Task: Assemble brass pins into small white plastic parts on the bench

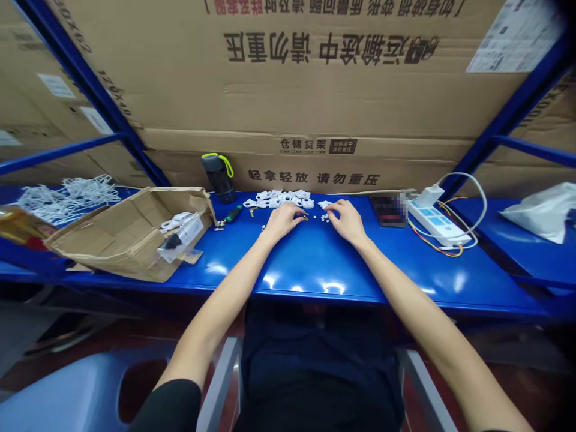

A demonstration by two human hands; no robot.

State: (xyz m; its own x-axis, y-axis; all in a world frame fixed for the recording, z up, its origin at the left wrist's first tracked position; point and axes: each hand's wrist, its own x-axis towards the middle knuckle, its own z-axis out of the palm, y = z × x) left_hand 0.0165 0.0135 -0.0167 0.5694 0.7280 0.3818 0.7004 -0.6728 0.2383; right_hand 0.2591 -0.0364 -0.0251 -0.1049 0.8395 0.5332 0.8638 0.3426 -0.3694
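My left hand (pixel 284 221) rests over the blue tabletop, thumb and fingers curled together at a small brass-coloured piece (pixel 306 218). Opposite it, my right hand (pixel 346 221) has its fingers bent inward; what they pinch, if anything, is too small to make out. A white plastic part (pixel 323 204) lies at the right fingertips, with several tiny white pieces (pixel 324 217) just below. Behind my left hand is a pile of white plastic parts (pixel 279 198). More brass-coloured bits (pixel 252 212) lie to its left, near a green-handled screwdriver (pixel 233 213).
An open cardboard box (pixel 121 234) holding white parts and plastic bags stands left, with a dark bottle (pixel 219 178) behind it. White cords (pixel 67 198) lie farther left. At right are a dark, partly blurred device (pixel 387 210) and a power strip (pixel 436 223) with looping cables.
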